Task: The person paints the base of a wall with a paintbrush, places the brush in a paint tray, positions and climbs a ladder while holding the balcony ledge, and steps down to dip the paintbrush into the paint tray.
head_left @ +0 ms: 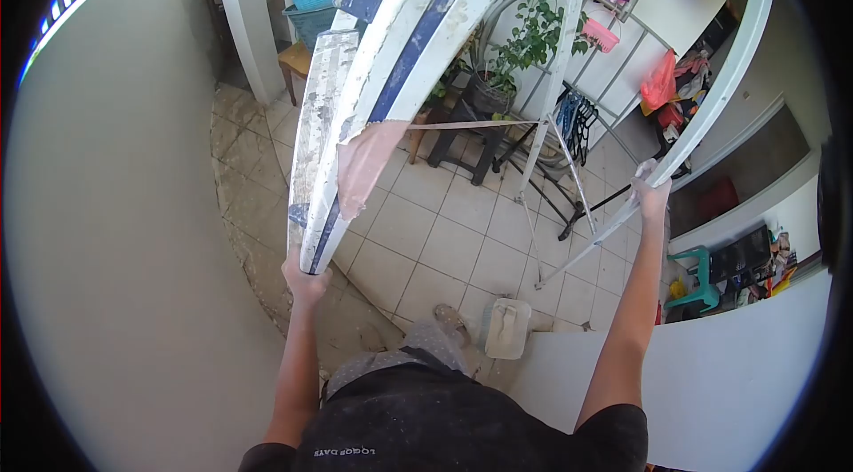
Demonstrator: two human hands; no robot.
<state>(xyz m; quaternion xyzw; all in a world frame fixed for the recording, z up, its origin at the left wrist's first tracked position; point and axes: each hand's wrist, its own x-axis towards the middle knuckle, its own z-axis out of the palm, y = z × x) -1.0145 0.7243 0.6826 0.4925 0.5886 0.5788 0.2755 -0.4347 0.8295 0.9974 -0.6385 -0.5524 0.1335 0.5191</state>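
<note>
Your left hand (306, 284) wraps the near end of a paint-spattered ladder (364, 99), fingers partly hidden, at the left of a tiled floor (444, 245); a pink patch (371, 161) marks the ladder's side. A tub (508, 330) sits just beside your shoe (451, 324). Beyond stands a potted plant (533, 38). At right, your right hand (651, 191) closes around a white rail (729, 85).

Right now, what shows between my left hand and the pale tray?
The head view shows your foot and floor tiles between the left hand and the tray.
</note>
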